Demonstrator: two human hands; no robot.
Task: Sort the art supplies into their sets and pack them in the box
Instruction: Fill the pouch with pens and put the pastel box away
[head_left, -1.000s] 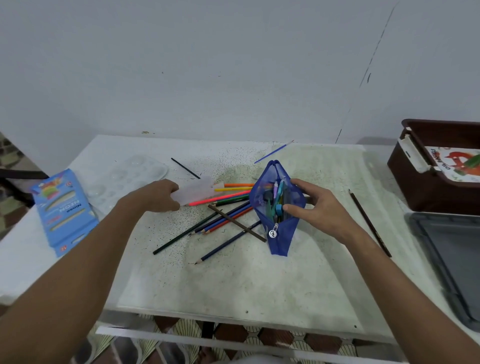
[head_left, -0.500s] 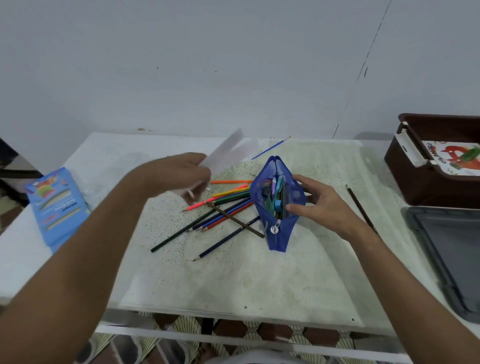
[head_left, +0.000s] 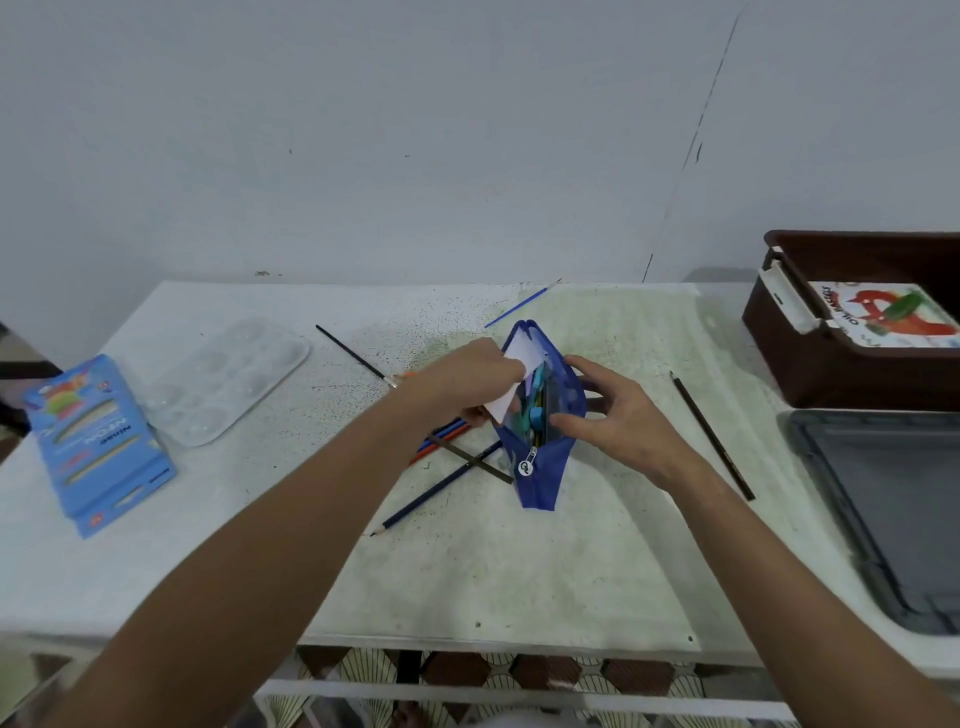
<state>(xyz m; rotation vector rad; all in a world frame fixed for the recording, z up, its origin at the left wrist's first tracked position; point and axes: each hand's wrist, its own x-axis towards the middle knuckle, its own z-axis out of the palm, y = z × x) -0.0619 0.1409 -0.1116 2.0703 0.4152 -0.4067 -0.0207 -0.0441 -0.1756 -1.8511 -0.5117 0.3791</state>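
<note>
Here the left hand (head_left: 467, 382) pinches a flat white piece (head_left: 511, 387), perhaps a card or an eraser sleeve, and angles it into the open mouth of the blue zip pouch (head_left: 540, 441). The right hand (head_left: 618, 421) steadies the pouch from its far side, thumb and fingers curled against the fabric, so that grip is closed on the pouch. The pouch stands on the worktop (head_left: 467, 571), near its middle, with several pens or markers inside it.

The step in hand appears to be filling the pouch as one set. The next move probably calls for pushing the white piece fully down and then gathering the loose pencils.

Counted items:
- One pouch.
- One clear palette (head_left: 228, 382).
- One blue carton (head_left: 96, 441).
- One dark brush (head_left: 356, 356).
- One thin blue brush (head_left: 522, 302).
- One dark pencil (head_left: 711, 436) lying apart at right.
- A cluster of coloured pencils (head_left: 441, 467), partly hidden under the left arm; at least four show.
- One brown box (head_left: 852, 322), open, holding an oil-pastel pack (head_left: 883, 314), with a grey lid (head_left: 883, 514) beside it.
</note>
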